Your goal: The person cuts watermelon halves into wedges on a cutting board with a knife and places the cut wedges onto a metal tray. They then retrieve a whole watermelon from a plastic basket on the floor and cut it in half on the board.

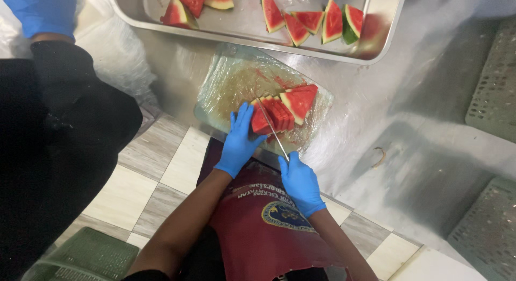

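Note:
A wrap-covered cutting board (231, 82) lies on the steel counter with a sliced watermelon wedge (282, 110) on it. My left hand (239, 141), in a blue glove, rests flat against the left end of the slices. My right hand (298, 181), also blue-gloved, grips a long thin knife (271, 128) whose blade lies across the cut slices. One larger triangular piece (301, 101) stands at the right end of the row.
A steel tray (247, 23) holding several watermelon wedges sits beyond the board. Another person in black with a blue glove (43, 12) stands at left. Grey-green plastic crates (492, 82) are at right, another crate (86, 257) on the tiled floor.

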A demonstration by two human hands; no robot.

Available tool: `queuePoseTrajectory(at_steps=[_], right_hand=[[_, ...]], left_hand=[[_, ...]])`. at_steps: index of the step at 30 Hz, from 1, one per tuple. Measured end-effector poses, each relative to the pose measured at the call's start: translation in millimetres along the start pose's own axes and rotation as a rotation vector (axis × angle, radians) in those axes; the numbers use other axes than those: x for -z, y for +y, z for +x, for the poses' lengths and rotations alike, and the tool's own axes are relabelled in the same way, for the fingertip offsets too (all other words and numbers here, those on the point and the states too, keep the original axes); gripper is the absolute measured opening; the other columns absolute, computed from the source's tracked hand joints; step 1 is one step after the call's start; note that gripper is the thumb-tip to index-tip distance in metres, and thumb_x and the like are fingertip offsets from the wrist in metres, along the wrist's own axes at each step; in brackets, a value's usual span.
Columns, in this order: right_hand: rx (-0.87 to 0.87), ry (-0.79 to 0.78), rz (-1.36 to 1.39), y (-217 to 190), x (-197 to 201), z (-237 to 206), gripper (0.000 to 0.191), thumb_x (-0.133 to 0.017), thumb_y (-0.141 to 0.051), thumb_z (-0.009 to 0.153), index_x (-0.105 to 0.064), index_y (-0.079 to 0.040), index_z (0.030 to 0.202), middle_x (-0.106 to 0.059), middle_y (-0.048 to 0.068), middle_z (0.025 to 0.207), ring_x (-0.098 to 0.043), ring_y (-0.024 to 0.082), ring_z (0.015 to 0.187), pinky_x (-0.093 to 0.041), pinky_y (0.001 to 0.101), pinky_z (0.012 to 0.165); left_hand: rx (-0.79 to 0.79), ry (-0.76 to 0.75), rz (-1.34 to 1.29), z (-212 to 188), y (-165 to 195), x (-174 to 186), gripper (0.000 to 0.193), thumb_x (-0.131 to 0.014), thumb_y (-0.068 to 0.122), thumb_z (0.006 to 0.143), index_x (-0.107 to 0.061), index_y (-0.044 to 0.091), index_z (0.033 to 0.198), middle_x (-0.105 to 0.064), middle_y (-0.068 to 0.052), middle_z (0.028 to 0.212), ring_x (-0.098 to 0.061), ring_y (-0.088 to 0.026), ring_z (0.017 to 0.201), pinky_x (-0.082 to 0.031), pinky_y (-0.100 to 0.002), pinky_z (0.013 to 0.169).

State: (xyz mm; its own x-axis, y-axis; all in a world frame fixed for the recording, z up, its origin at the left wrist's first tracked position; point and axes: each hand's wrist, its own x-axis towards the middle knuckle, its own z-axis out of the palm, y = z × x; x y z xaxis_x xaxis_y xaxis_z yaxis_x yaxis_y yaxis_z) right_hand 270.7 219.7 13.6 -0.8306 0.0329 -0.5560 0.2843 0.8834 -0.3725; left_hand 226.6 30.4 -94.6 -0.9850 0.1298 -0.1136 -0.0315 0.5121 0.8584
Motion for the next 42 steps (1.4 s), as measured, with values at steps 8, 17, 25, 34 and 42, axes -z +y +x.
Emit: queuePoseTrajectory(at_steps=[8, 17, 25, 34, 42], right_hand=[[-0.043, -0.064, -0.011, -9.0, 0.5, 2.7, 0.032, -0.051, -0.036, 0.104, -0.053, -0.005, 0.109, -0.070, 0.028, 0.079, -0.068, 0.051, 0.076, -0.051, 0.0613, 0.065], [-0.026, -0.062, -0.073, -12.2, -29.0, 37.8, 0.036, -0.051, -0.036, 0.105, -0.049, -0.001, 0.109, -0.068, 0.032, 0.078, -0.067, 0.052, 0.074, -0.052, 0.0620, 0.064], [-0.036, -0.078, -0.026, -7.1, -54.2, 62.4, 0.038, -0.048, -0.038, 0.105, -0.048, 0.000, 0.112, -0.068, 0.034, 0.080, -0.066, 0.055, 0.076, -0.051, 0.0639, 0.065], [-0.018, -0.095, -0.074, -4.5, -44.8, 62.9, 0.041, -0.048, -0.041, 0.103, -0.050, -0.002, 0.116, -0.068, 0.033, 0.078, -0.067, 0.054, 0.073, -0.051, 0.0643, 0.065], [-0.009, -0.046, -0.087, -10.4, -51.4, 63.1, 0.040, -0.047, -0.043, 0.105, -0.052, -0.004, 0.116, -0.068, 0.031, 0.076, -0.067, 0.053, 0.072, -0.052, 0.0631, 0.064]], left_hand=[[-0.034, -0.042, 0.068, -2.3, -8.8, -0.2, 0.094, -0.084, 0.023, 0.084, -0.030, 0.002, 0.158, -0.036, -0.025, 0.161, -0.034, -0.039, 0.151, -0.017, -0.058, 0.127], [-0.043, -0.034, 0.067, -0.3, -14.0, 1.7, 0.090, -0.083, 0.023, 0.084, -0.034, 0.002, 0.156, -0.040, -0.023, 0.159, -0.037, -0.038, 0.151, -0.016, -0.058, 0.129], [-0.039, -0.043, 0.058, -2.0, -18.7, -0.5, 0.090, -0.082, 0.024, 0.085, -0.032, 0.001, 0.157, -0.038, -0.023, 0.160, -0.034, -0.038, 0.151, -0.016, -0.058, 0.128], [-0.024, 0.002, 0.035, 1.6, -11.0, 0.7, 0.089, -0.084, 0.026, 0.084, -0.036, -0.002, 0.154, -0.044, -0.023, 0.156, -0.040, -0.036, 0.149, -0.015, -0.062, 0.126], [-0.031, 0.011, 0.053, -2.7, -9.2, 2.2, 0.088, -0.084, 0.029, 0.087, -0.037, 0.000, 0.155, -0.046, -0.021, 0.156, -0.040, -0.035, 0.151, -0.014, -0.062, 0.129]])
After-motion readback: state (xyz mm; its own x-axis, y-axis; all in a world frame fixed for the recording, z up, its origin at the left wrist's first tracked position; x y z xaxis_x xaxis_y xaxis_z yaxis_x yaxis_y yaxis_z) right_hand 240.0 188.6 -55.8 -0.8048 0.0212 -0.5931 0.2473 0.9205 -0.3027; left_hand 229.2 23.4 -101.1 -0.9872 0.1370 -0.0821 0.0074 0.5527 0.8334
